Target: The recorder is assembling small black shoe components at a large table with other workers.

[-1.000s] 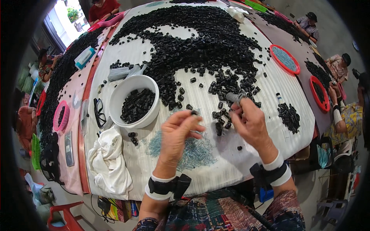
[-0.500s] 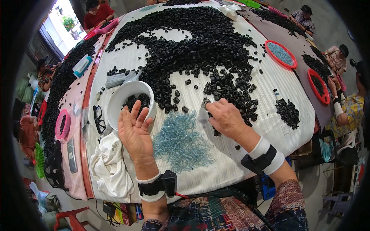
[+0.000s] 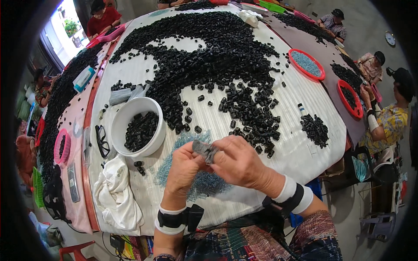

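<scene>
My left hand (image 3: 183, 167) and my right hand (image 3: 241, 162) meet over a loose pile of small clear bluish pieces (image 3: 170, 163). Pinched between the fingers of both is a small grey piece (image 3: 201, 148), rough-looking and cloth-like; its exact kind does not show. Something dark sits by the right fingertips, too small to name. Left of my hands stands a white bucket (image 3: 160, 130), partly filled with small black parts (image 3: 141, 132). Beyond my hands, a big heap of similar black cylindrical parts (image 3: 209, 56) spreads over the white-covered table (image 3: 300, 152).
Near the bucket lie grey strip bundles (image 3: 122, 95), eyeglasses (image 3: 102, 141) and a white cloth (image 3: 115, 191). At right are a small pile of thin black pieces (image 3: 314, 130) and a red tray (image 3: 307, 63) of bluish pieces. Several other people sit around the tables.
My left hand has come down and right, away from the bucket, and closed. My right hand has drawn back from the black heap, and both now hold the grey piece. The view has shifted slightly.
</scene>
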`<state>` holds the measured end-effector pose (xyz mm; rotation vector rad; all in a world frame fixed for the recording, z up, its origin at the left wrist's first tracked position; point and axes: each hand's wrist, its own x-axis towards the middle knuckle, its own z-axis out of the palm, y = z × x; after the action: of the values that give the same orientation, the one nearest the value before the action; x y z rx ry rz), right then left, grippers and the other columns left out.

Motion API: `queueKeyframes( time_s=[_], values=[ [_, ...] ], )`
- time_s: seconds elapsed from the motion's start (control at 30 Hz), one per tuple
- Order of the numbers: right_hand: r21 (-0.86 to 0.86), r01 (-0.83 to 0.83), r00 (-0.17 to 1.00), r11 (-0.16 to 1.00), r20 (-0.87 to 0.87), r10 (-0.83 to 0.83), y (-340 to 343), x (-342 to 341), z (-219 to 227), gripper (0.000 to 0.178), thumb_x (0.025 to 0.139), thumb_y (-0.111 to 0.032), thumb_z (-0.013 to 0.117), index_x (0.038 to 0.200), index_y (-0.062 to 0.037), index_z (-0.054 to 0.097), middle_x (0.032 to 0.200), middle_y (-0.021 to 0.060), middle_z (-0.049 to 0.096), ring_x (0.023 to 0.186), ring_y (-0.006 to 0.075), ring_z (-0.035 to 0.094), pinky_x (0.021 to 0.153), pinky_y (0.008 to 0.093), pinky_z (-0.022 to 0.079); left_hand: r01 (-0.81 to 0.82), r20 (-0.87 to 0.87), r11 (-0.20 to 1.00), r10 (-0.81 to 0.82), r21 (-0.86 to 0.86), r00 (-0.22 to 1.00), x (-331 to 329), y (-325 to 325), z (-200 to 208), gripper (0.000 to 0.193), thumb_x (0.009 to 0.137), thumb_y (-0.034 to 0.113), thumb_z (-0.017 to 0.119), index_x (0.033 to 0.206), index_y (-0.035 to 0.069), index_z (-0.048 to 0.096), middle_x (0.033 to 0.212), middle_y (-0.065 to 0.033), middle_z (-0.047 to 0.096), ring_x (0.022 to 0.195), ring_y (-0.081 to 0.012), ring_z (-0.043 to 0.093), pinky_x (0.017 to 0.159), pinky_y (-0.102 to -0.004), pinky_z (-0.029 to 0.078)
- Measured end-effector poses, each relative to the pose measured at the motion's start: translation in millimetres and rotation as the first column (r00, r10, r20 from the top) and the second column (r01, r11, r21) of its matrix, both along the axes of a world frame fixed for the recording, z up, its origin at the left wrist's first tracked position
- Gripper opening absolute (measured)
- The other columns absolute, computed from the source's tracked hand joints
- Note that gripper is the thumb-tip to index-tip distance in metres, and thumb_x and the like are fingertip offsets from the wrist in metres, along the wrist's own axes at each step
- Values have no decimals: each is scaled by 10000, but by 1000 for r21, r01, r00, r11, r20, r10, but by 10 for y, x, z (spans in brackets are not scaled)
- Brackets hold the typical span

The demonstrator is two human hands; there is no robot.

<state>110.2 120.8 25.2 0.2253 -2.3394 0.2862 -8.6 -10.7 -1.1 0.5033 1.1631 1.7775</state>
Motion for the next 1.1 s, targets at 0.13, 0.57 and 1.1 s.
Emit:
queueKeyframes(
  time_s=[0.13, 0.57, 1.1],
  values=[
    [-154, 275, 959, 949, 118, -258, 488, 0, -46, 330, 707, -57, 627, 1007, 36, 527, 941, 170, 581, 904, 324, 559, 785, 408, 465, -86, 38, 994, 89, -62, 995, -14, 58, 60, 150, 871, 83, 632, 1003, 21, 597, 911, -132, 671, 716, -168, 677, 569, -276, 576],
    [72, 201, 907, 977, 363, -214, 513, 402, -330, 176, 733, -51, 603, 909, -58, 583, 994, 98, 624, 1035, 254, 563, 818, 377, 439, -183, 144, 983, 183, -17, 972, -50, 45, 3, 137, 881, 83, 624, 999, 19, 593, 903, -136, 669, 692, -144, 669, 520, -238, 570],
    [-102, 332, 920, 938, 253, -299, 625, 438, -156, 151, 741, 50, 584, 872, -21, 561, 772, 116, 551, 767, 306, 542, 666, 366, 473, -169, 135, 983, 177, -72, 975, 21, 62, 61, 122, 864, 69, 642, 972, 26, 605, 878, -120, 675, 682, -129, 658, 510, -225, 548]
  ],
)
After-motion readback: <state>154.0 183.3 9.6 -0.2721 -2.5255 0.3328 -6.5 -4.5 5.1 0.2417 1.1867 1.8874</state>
